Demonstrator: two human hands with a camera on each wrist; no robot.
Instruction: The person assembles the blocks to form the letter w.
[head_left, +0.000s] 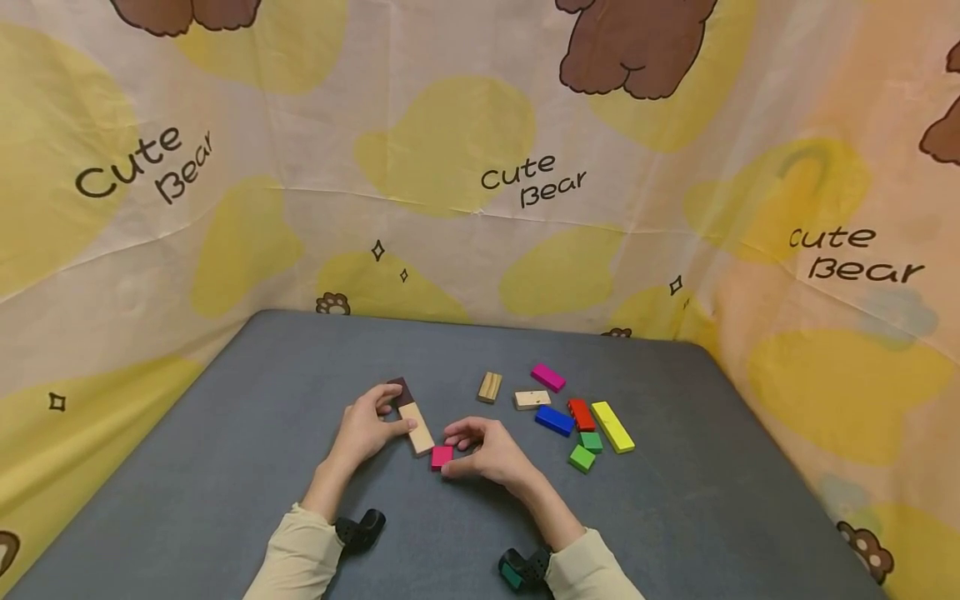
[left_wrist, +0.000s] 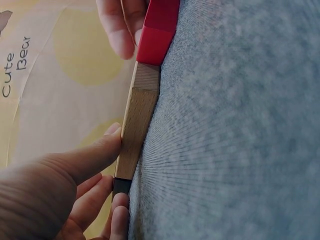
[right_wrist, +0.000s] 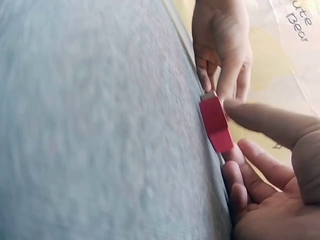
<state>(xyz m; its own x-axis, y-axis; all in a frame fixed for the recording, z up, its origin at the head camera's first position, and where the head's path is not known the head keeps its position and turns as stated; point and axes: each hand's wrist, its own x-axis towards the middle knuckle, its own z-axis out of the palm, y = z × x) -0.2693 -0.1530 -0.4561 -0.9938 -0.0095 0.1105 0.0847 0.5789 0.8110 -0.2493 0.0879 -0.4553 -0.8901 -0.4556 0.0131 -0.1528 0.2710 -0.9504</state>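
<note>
A dark brown block, a light wooden block and a pinkish-red block lie end to end in a slanting row on the grey table. My left hand holds the dark brown block with curled fingers, its thumb touching the light wooden block. At the near end of the row is my right hand, fingers loosely bent and spread around the pinkish-red block. Its thumb is against or very close to that block. In the left wrist view the dark block is partly hidden by fingers.
To the right lie several loose blocks: a striped wooden one, a magenta one, a pale one, a blue one, a red one, a yellow one and two green ones. A printed cloth hangs around the table.
</note>
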